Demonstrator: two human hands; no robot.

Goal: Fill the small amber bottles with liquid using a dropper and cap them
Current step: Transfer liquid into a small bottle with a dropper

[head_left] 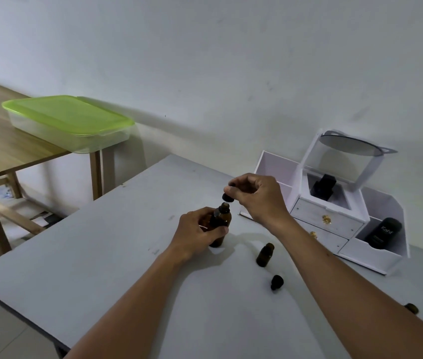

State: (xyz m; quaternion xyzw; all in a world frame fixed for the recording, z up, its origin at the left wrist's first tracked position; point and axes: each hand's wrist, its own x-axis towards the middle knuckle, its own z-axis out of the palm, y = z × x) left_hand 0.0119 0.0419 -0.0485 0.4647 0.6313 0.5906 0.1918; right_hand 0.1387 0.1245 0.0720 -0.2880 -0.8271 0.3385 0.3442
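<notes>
Head view: my left hand (195, 231) gripped the large amber bottle (221, 220), my right hand (259, 195) pinched its dropper (227, 197); the small bottle (265, 255) stood uncapped.

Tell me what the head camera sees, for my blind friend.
The left hand grips an amber bottle on a grey table while the right hand pinches a black cap just above it. A smaller bottle stands nearby.
</notes>
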